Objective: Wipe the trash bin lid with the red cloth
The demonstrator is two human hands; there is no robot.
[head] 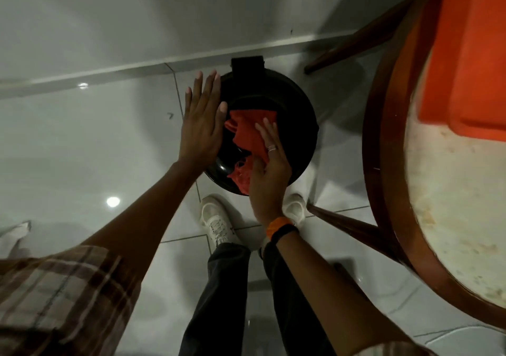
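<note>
Your plaid sleeve (pixel 54 295) fills the lower left corner, and from it your left arm reaches up to the bin. Your left hand (pixel 201 125) lies flat and released against the left edge of the trash bin lid (pixel 295 125), its fingers (pixel 209 90) straight, close together, pointing toward the wall and holding nothing; the thumb tip sits just beside the upper left corner of the red cloth (pixel 247 134).

Your right hand (pixel 269 172) presses palm down on that cloth, fingers (pixel 267 128) spread flat over its right half rather than clenched around it. The cloth lies bunched on the middle of the glossy black lid, its upper edge showing beyond your fingertips and a frayed lower corner poking out to the left of your palm, near the lid's front rim. A ring sits on one finger, and an orange and black wristband (pixel 280 228) circles the right wrist.

Below the bin, your white shoes (pixel 217 221) stand on the pale tiled floor (pixel 82 150). A round desk (pixel 451 205) with a wooden rim stands to the right, carrying an orange tray (pixel 471 54).
</note>
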